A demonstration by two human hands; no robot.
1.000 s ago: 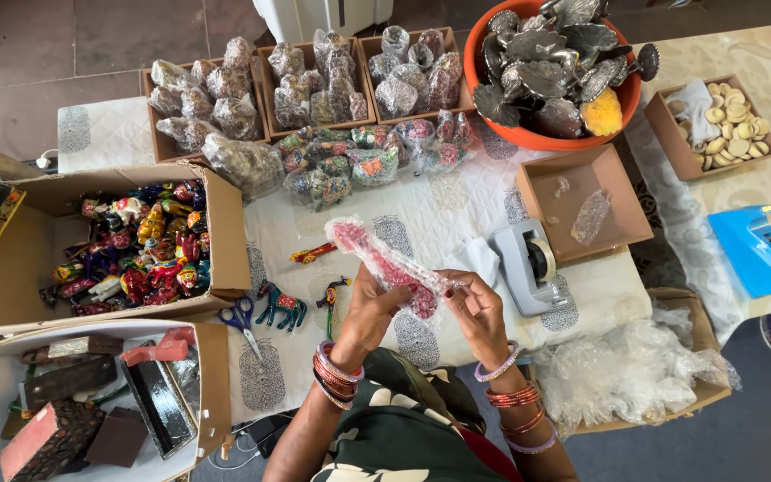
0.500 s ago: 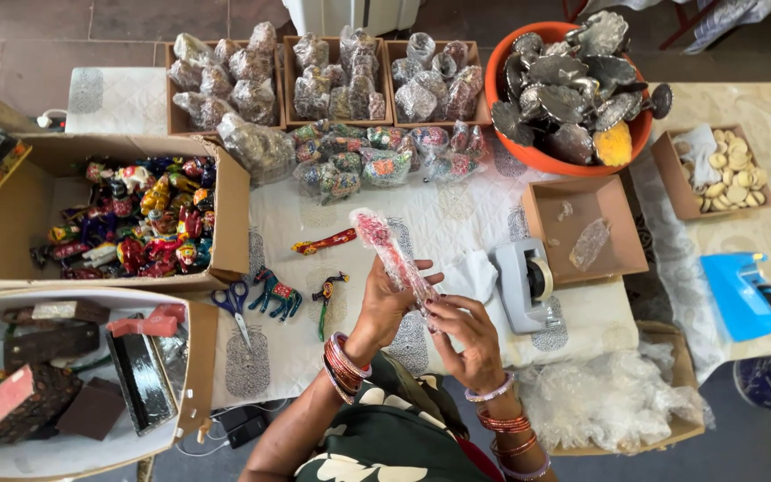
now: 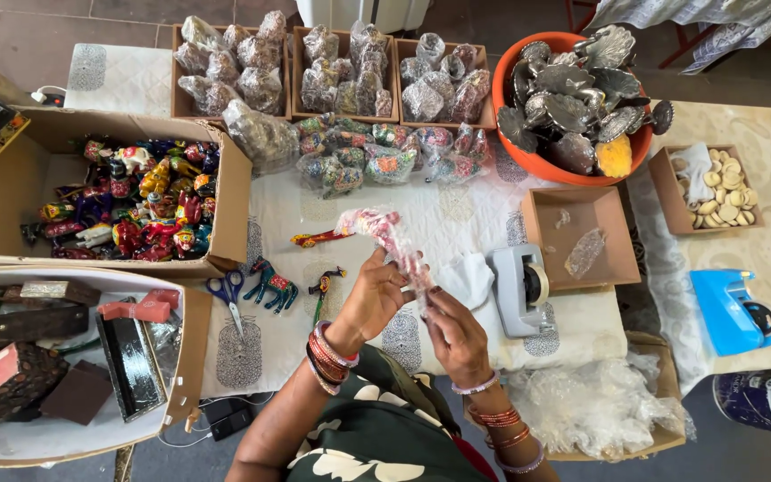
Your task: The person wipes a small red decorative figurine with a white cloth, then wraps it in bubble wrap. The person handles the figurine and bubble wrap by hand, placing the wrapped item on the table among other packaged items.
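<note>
Both hands meet above the desk [image 3: 457, 223]: the left hand [image 3: 375, 299] grips a bubble-wrapped figurine [image 3: 390, 239] from below, the right hand [image 3: 451, 330] pinches its lower end, probably keeping the wrap tight. Tape dispenser [image 3: 521, 288] sits just beside, handy.

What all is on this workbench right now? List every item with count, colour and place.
wrapped figurine: one, red-pink in clear wrap, held mid-table.
loose figurines: three, multicoloured, on the white cloth left of the hands.
scissors: one, blue handles, by the left box.
painted figurines box: one, cardboard, many colourful pieces, left.
dark boxes carton: one, lower left.
wrapped-goods trays: three, brown, top.
wrapped bundles: several, multicoloured, below the trays.
orange tub: one, holds silvery metal pieces, upper right.
tape dispensers: grey centre, blue right.
disc tray: one, pale discs, right.
left hand, right hand: both on the wrapped figurine.
</note>
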